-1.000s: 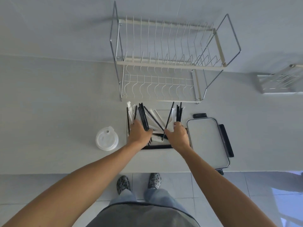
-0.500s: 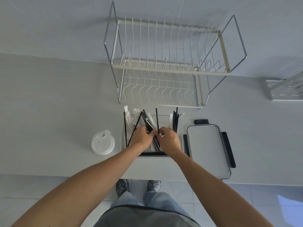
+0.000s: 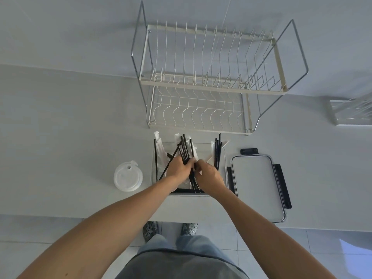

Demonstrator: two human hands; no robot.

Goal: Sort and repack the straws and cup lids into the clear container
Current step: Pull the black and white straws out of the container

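— What are the hands at?

— Both are down in the clear container (image 3: 223, 158) at the front edge of the counter (image 3: 60, 137). The left hand (image 3: 178, 168) has its fingers curled round a bunch of black straws (image 3: 186, 150) that stand up fanned above the rim. The right hand (image 3: 209, 175) is close against it, fingers bent in towards the same bunch; whether it really has hold of a straw I cannot tell from here.

— And the rest of the straws?

— More black ones (image 3: 217, 153) lean in the right far corner of the container, one stands at its left wall, and white paper-wrapped straws (image 3: 161, 153) lie and lean inside along the left.

— The cup lids?

— A stack of clear lids (image 3: 128, 176) sits on the counter just left of the container, apart from it. The container's own lid (image 3: 258, 186), with black clips, lies flat just to its right.

— Any label or writing?

— None that can be read. A wire dish rack (image 3: 211, 81) stands behind.
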